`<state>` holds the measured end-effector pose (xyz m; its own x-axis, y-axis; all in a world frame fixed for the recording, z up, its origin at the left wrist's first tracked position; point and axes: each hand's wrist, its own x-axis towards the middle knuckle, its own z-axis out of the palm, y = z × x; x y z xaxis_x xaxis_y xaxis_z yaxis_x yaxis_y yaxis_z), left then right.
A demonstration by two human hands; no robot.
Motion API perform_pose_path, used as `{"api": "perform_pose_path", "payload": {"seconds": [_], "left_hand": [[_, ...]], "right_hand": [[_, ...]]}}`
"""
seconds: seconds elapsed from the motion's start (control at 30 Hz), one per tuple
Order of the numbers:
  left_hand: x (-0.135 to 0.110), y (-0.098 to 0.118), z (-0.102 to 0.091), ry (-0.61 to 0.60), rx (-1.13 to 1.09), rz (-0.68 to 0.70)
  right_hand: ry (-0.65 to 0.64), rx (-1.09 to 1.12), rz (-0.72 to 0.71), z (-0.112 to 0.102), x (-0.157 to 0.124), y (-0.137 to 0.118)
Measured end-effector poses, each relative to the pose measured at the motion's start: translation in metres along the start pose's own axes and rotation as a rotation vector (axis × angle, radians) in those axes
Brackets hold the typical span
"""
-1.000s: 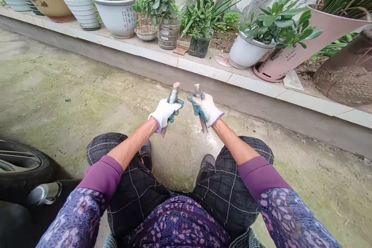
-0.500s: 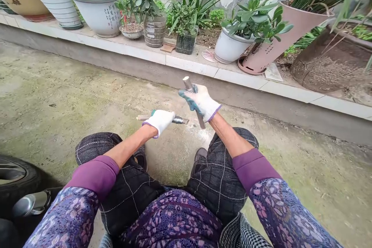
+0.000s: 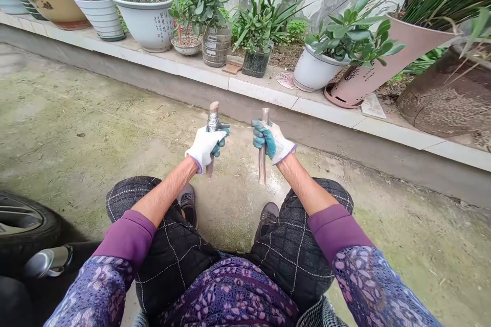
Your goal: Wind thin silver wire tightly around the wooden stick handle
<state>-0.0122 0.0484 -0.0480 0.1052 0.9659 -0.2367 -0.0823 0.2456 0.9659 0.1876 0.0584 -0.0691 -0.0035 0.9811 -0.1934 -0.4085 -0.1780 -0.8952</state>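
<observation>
Both my hands wear white gloves with teal palms. My left hand (image 3: 209,144) is wrapped round a wooden stick (image 3: 214,107) held nearly upright, with shiny wire (image 3: 213,123) wound in a coil near its top. A second wooden stick (image 3: 262,166) stands about upright in the fist of my right hand (image 3: 271,140). Between the two sticks a thin strand of wire (image 3: 240,126) stretches across the gap. Both sticks are above the concrete floor, in front of my knees.
A low tiled ledge (image 3: 261,89) runs across ahead, bearing several potted plants, among them a white pot (image 3: 318,69) and a leaning pink pot (image 3: 368,71). At the left lie a wheel (image 3: 26,222) and a metal cup (image 3: 48,261). Mossy concrete (image 3: 95,127) surrounds my feet.
My left hand has turned its stick from lying sideways to nearly upright. My right hand has straightened its tilted stick. The wire strand between them now shows, and the view has shifted slightly.
</observation>
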Motion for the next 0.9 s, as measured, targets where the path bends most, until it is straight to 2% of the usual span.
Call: {"api": "perform_pose_path", "payload": {"seconds": [0.13, 0.23, 0.33, 0.53, 0.63, 0.77, 0.83, 0.9], "left_hand": [[0.017, 0.001, -0.013, 0.073, -0.136, 0.029], [0.029, -0.006, -0.022, 0.129, -0.144, 0.033], [0.044, -0.013, -0.034, 0.237, -0.144, 0.005], [0.07, -0.02, -0.075, 0.463, -0.124, -0.028], [0.077, -0.024, -0.097, 0.57, -0.094, -0.053], [0.08, -0.029, -0.122, 0.663, -0.073, -0.087], [0.083, -0.033, -0.133, 0.71, -0.056, -0.113], [0.086, -0.041, -0.141, 0.753, -0.029, -0.151]], "right_hand": [[-0.092, 0.082, -0.001, 0.004, -0.012, -0.011], [-0.128, 0.11, 0.007, -0.002, -0.015, -0.015], [-0.143, 0.13, 0.023, -0.009, -0.019, -0.019], [-0.133, 0.14, 0.0, -0.024, -0.043, -0.036], [-0.07, 0.131, -0.043, -0.044, -0.057, -0.052], [-0.004, 0.124, -0.103, -0.084, -0.077, -0.072], [0.024, 0.118, -0.112, -0.1, -0.09, -0.076], [0.056, 0.125, -0.118, -0.107, -0.105, -0.075]]}}
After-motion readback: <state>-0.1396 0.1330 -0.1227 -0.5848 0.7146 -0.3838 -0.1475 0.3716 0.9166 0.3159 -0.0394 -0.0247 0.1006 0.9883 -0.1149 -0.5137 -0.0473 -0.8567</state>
